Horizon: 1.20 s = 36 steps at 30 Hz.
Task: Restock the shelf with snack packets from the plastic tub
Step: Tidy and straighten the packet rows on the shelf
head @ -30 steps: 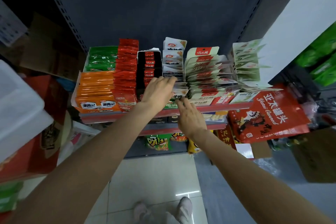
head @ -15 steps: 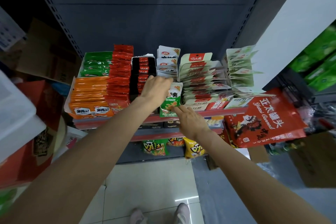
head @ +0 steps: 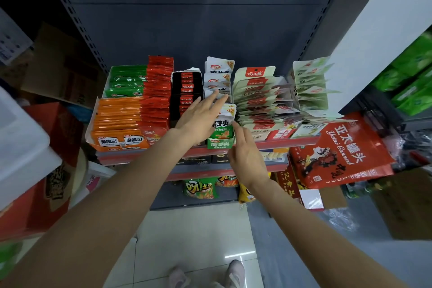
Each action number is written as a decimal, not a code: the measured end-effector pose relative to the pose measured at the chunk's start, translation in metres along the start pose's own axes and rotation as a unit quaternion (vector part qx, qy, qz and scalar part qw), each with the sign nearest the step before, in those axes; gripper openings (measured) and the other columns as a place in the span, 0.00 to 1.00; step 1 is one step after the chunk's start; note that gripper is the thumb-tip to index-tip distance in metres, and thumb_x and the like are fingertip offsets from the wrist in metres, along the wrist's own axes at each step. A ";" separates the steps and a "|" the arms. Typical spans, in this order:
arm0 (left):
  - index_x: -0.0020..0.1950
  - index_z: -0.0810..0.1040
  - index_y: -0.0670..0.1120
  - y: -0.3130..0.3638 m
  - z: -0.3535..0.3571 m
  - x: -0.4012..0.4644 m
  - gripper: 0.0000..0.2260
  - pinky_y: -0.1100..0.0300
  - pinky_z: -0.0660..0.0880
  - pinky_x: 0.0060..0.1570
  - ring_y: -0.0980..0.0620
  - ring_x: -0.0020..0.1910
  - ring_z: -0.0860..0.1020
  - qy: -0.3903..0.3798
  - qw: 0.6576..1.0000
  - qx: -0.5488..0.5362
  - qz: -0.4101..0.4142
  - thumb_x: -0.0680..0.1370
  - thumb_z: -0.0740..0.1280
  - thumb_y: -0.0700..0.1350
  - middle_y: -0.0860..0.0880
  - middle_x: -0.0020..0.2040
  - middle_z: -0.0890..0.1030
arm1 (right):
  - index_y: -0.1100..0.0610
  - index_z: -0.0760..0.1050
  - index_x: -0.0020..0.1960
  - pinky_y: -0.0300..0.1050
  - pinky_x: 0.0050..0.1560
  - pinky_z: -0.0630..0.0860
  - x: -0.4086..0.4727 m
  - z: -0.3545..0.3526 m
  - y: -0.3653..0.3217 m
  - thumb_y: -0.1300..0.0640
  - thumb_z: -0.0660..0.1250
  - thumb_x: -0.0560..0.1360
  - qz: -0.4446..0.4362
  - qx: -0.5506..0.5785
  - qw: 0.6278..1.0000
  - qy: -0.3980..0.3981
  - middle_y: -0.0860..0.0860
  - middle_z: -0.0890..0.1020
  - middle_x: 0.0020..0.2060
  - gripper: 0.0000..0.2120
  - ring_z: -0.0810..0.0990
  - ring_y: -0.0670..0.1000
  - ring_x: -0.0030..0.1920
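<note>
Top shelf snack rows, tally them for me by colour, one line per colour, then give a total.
Green row: 1
Orange row: 1
Red row: 1
Black row: 1
White-and-green row: 1
Cream-and-red row: 1
Pale green row: 1
Total: 7 rows

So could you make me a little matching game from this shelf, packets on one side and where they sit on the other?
Things:
1. flat orange packets
2. glossy green packets
3. black cardboard box of packets
4. big red printed bag

Places:
A. hanging off the shelf's right end
B. front left corner
C. back left corner
D. middle, just left of the left hand

Pairs: 1-B, 2-C, 3-D, 4-A
</note>
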<state>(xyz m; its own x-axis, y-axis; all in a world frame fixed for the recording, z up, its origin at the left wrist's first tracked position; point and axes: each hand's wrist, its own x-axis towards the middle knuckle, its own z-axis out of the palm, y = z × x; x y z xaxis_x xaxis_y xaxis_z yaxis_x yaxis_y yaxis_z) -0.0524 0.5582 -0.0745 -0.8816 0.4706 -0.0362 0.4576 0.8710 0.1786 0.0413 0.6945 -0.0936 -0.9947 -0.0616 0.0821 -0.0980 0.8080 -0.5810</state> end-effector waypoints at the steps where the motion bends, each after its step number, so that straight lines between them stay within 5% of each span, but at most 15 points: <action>1: 0.77 0.41 0.51 -0.002 -0.002 0.001 0.43 0.55 0.43 0.74 0.50 0.77 0.49 -0.007 1.000 0.000 0.001 0.74 0.69 0.39 0.48 0.78 0.41 | 0.61 0.57 0.74 0.49 0.53 0.77 0.003 -0.003 -0.005 0.70 0.59 0.74 -0.025 0.003 0.999 0.040 0.57 0.66 0.67 0.30 0.71 0.57 0.63; 4: 0.77 0.40 0.49 0.000 -0.005 0.011 0.46 0.55 0.42 0.74 0.52 0.77 0.45 -0.030 0.999 -0.004 -0.013 0.73 0.71 0.39 0.48 0.78 0.39 | 0.71 0.61 0.70 0.46 0.70 0.65 0.022 -0.009 -0.011 0.75 0.60 0.71 -0.072 -0.038 0.991 0.107 0.65 0.65 0.68 0.28 0.65 0.61 0.70; 7: 0.77 0.39 0.48 0.006 -0.008 0.018 0.47 0.55 0.42 0.74 0.51 0.77 0.44 -0.030 0.998 -0.035 -0.032 0.71 0.71 0.36 0.47 0.78 0.39 | 0.70 0.53 0.73 0.49 0.73 0.54 0.046 -0.015 -0.022 0.70 0.58 0.76 -0.027 -0.027 0.999 0.023 0.64 0.56 0.74 0.28 0.55 0.61 0.74; 13: 0.78 0.46 0.45 0.002 0.019 -0.026 0.34 0.59 0.40 0.74 0.53 0.77 0.48 0.116 0.992 0.005 0.039 0.79 0.63 0.41 0.48 0.78 0.48 | 0.63 0.69 0.66 0.42 0.60 0.68 0.060 -0.021 -0.018 0.72 0.58 0.74 -0.040 -0.157 0.986 -0.024 0.59 0.74 0.59 0.21 0.72 0.56 0.61; 18: 0.77 0.42 0.41 0.003 0.034 -0.033 0.30 0.57 0.36 0.72 0.51 0.77 0.43 0.124 0.986 0.097 0.056 0.82 0.56 0.45 0.46 0.78 0.44 | 0.61 0.65 0.69 0.42 0.54 0.70 0.055 -0.036 -0.023 0.65 0.67 0.74 -0.055 -0.190 0.972 -0.126 0.58 0.74 0.61 0.25 0.75 0.57 0.60; 21: 0.73 0.63 0.40 0.000 0.025 -0.037 0.26 0.57 0.51 0.73 0.48 0.73 0.63 0.171 0.980 0.053 0.085 0.78 0.66 0.45 0.43 0.73 0.66 | 0.60 0.71 0.66 0.39 0.43 0.73 0.062 -0.060 -0.029 0.58 0.65 0.76 -0.017 -0.094 0.978 -0.186 0.59 0.79 0.56 0.20 0.79 0.55 0.48; 23: 0.59 0.78 0.42 -0.003 0.024 -0.043 0.22 0.56 0.66 0.64 0.47 0.58 0.78 0.205 0.972 0.018 0.114 0.66 0.76 0.37 0.45 0.58 0.80 | 0.61 0.75 0.62 0.42 0.44 0.75 0.067 -0.073 -0.026 0.60 0.60 0.78 -0.007 -0.072 0.986 -0.147 0.59 0.81 0.55 0.15 0.81 0.53 0.42; 26: 0.52 0.82 0.44 -0.006 0.026 -0.049 0.22 0.55 0.73 0.54 0.47 0.51 0.80 0.211 0.968 -0.015 0.136 0.60 0.78 0.32 0.46 0.52 0.82 | 0.62 0.78 0.59 0.44 0.52 0.76 0.077 -0.070 -0.020 0.65 0.59 0.78 -0.051 -0.138 0.986 -0.080 0.58 0.82 0.55 0.14 0.82 0.57 0.49; 30: 0.49 0.84 0.44 -0.006 0.020 -0.053 0.20 0.52 0.77 0.49 0.43 0.50 0.80 0.207 0.967 -0.014 0.147 0.59 0.79 0.33 0.43 0.52 0.81 | 0.56 0.75 0.63 0.53 0.56 0.77 0.088 -0.051 -0.019 0.58 0.67 0.76 -0.064 -0.193 0.967 -0.155 0.59 0.81 0.54 0.16 0.80 0.60 0.55; 36: 0.49 0.84 0.47 -0.012 0.020 -0.053 0.17 0.57 0.67 0.49 0.51 0.50 0.71 0.235 0.956 0.002 0.176 0.63 0.78 0.36 0.50 0.43 0.81 | 0.54 0.76 0.62 0.52 0.54 0.77 0.093 -0.044 -0.023 0.61 0.63 0.77 -0.104 -0.318 0.925 -0.180 0.59 0.78 0.56 0.15 0.78 0.60 0.56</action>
<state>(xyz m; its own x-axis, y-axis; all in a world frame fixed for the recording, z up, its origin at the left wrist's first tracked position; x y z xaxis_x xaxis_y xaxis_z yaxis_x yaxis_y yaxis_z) -0.0084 0.5255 -0.0945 -0.6269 0.6200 0.4719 0.7353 0.6710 0.0954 -0.0476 0.6960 -0.0375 -0.9134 -0.3524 -0.2036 -0.3638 0.9312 0.0206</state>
